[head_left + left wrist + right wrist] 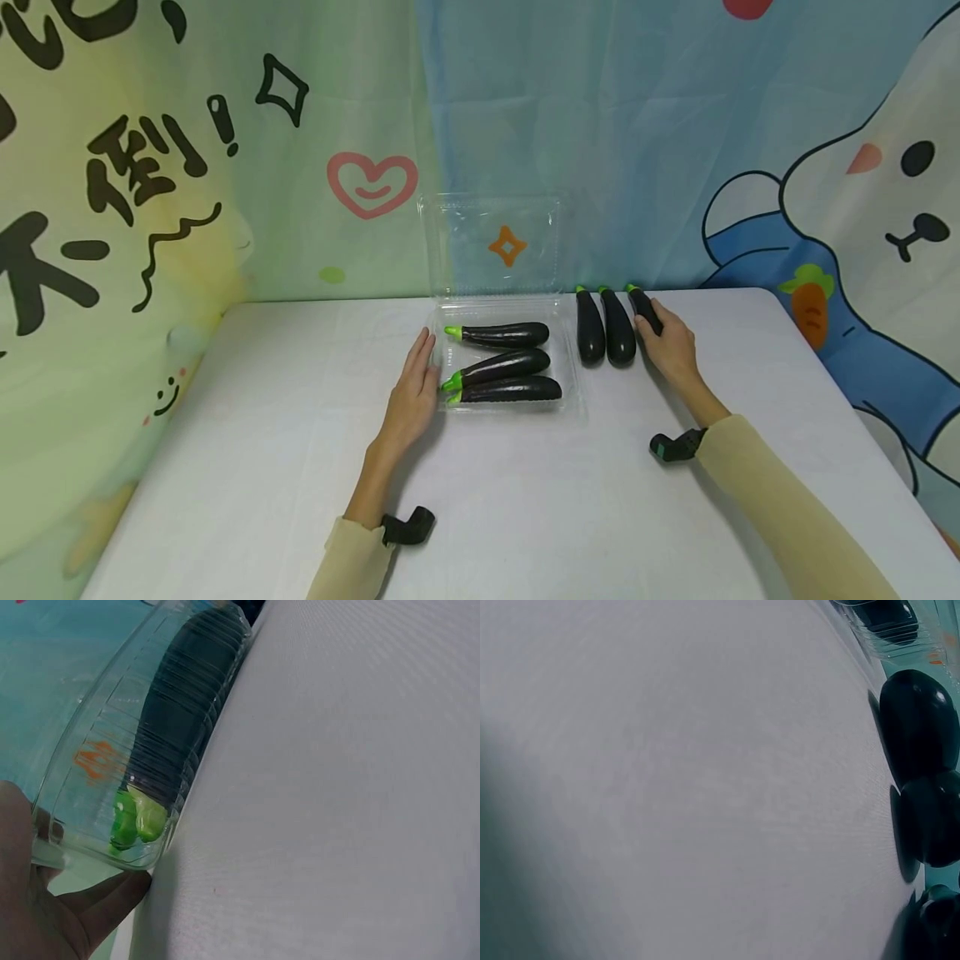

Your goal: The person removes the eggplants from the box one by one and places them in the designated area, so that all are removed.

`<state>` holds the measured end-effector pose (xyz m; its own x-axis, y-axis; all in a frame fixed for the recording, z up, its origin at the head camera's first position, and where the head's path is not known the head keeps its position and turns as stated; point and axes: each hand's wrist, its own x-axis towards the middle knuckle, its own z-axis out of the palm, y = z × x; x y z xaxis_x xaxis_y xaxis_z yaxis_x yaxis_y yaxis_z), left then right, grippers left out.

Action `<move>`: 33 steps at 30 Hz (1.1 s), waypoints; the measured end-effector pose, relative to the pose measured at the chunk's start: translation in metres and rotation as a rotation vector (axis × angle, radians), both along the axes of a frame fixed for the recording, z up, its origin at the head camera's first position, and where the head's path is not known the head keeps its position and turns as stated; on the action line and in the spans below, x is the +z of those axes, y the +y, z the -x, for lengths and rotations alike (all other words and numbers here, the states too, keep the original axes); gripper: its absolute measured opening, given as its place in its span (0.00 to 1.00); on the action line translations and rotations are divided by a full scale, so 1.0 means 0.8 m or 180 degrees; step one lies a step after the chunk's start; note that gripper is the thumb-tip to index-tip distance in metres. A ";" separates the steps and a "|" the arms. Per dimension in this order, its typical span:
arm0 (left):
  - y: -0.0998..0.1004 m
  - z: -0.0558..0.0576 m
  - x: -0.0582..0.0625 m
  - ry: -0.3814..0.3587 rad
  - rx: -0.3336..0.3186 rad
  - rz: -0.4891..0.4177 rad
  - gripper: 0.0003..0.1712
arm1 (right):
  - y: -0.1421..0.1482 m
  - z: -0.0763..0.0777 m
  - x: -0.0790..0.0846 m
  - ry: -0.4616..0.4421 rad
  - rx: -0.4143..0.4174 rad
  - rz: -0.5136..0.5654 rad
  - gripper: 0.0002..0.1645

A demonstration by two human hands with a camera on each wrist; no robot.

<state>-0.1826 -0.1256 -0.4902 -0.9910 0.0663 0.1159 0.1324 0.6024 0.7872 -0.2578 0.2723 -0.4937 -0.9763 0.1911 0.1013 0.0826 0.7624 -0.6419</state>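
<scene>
A clear plastic clamshell box (573, 392) lies open on the table, holding three dark eggplants, including a top one (506, 335), stems to the left. My left hand (411, 396) rests along the box's left side with fingers extended, touching its wall. In the left wrist view, green stems (150, 817) show through the plastic. At the right, my right hand (670, 346) grips an eggplant (645, 310) around its lower part, its green stem end pointing away. Two more eggplants, a left one (590, 327) and a middle one (618, 329), lie beside it.
The box's transparent lid (465, 242) stands raised at the back, against the printed curtain (637, 125). A white cloth covers the table (300, 467). Rounded eggplant ends (919, 724) show at the right edge of the right wrist view.
</scene>
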 end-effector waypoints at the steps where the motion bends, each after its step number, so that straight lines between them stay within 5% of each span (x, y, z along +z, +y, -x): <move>1: 0.000 0.000 0.000 0.0002 0.0000 0.0003 0.30 | 0.001 0.000 0.000 0.0003 0.0007 -0.0011 0.35; 10: 0.000 0.002 0.000 0.0007 -0.0003 0.0027 0.30 | 0.002 0.002 0.006 -0.0011 0.0007 0.0068 0.36; 18: 0.000 0.002 0.000 -0.0015 0.0002 0.0041 0.30 | -0.008 0.006 0.036 0.0713 0.0101 0.0283 0.33; 23: 0.000 0.000 -0.001 -0.0001 0.0004 0.0031 0.30 | -0.036 -0.005 0.065 0.0853 0.0627 0.0288 0.31; 33: 0.000 0.001 -0.001 -0.0005 -0.0008 0.0027 0.30 | -0.107 -0.044 0.094 0.0531 0.2060 0.0297 0.28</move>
